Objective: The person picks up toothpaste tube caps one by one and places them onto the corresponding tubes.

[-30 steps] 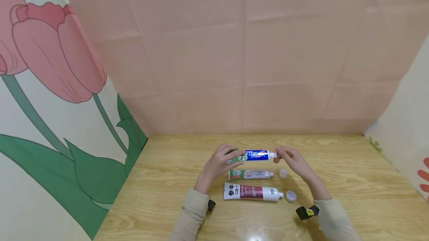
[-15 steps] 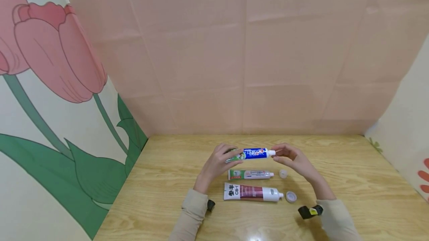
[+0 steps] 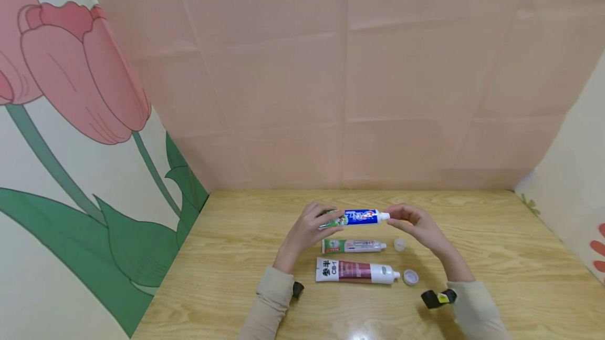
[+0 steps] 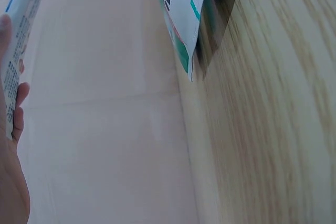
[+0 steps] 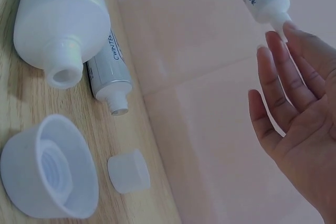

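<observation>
In the head view my left hand [image 3: 307, 229] grips the rear part of a blue and green toothpaste tube [image 3: 362, 217], held level above the table with its white end to the right. My right hand [image 3: 418, 225] has thumb and forefinger pinching that narrow white tip [image 5: 279, 20]; the other fingers spread loosely in the right wrist view. Nearer me lie a green and white toothpaste tube [image 3: 364, 246] and a larger maroon and white toothpaste tube [image 3: 354, 271]. Both have bare nozzles pointing right.
A small white cap [image 3: 399, 245] lies right of the green and white tube. Beside the maroon tube's nozzle a wider white cap [image 3: 410, 277] rests with its hollow side showing. The wooden table [image 3: 246, 208] ends at a pink backdrop [image 3: 293, 119].
My right hand has turned at the white tip, its forefinger now stretched over the top. The tube has tilted slightly, and my left hand keeps its hold.
</observation>
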The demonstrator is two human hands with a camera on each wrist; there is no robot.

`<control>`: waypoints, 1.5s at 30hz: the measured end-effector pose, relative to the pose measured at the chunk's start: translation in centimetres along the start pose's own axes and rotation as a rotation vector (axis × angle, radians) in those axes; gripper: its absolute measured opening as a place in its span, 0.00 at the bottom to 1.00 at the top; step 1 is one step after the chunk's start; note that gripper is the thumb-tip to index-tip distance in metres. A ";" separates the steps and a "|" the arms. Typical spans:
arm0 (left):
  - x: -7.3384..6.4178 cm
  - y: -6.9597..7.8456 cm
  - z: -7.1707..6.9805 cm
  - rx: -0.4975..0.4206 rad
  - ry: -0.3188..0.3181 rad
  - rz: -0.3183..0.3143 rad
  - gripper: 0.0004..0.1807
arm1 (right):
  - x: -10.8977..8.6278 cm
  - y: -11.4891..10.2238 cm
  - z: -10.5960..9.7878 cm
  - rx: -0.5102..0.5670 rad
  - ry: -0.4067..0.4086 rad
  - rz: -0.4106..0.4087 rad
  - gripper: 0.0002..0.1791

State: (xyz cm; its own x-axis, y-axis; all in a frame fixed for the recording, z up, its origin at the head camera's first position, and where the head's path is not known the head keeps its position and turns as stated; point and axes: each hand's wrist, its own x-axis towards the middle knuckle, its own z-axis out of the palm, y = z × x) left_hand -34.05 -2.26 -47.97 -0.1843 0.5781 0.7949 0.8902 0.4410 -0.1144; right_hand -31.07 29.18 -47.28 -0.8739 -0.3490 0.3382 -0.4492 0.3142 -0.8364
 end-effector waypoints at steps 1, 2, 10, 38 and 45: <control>0.0 0.0 0.0 -0.003 0.001 0.001 0.27 | 0.0 0.1 0.0 -0.004 0.001 0.004 0.13; 0.0 0.0 0.0 -0.003 0.001 0.001 0.26 | 0.0 0.1 0.0 -0.005 0.000 0.008 0.13; 0.1 0.1 -0.1 -0.002 0.006 0.008 0.24 | -0.1 -0.3 -0.1 -0.003 -0.011 0.041 0.12; 0.6 0.4 -0.5 0.013 0.006 0.015 0.26 | 0.2 -3.1 0.8 -0.167 0.041 -0.009 0.14; 0.6 0.4 -0.6 0.004 0.006 0.003 0.26 | 0.5 -0.9 0.6 -0.166 0.044 -0.016 0.15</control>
State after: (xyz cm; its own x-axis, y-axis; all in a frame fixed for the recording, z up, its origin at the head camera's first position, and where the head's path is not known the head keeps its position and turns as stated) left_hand -33.53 -2.18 -47.20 -0.1790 0.5758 0.7978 0.8892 0.4417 -0.1193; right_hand -30.98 28.21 -46.60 -0.8719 -0.3171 0.3731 -0.4847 0.4514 -0.7492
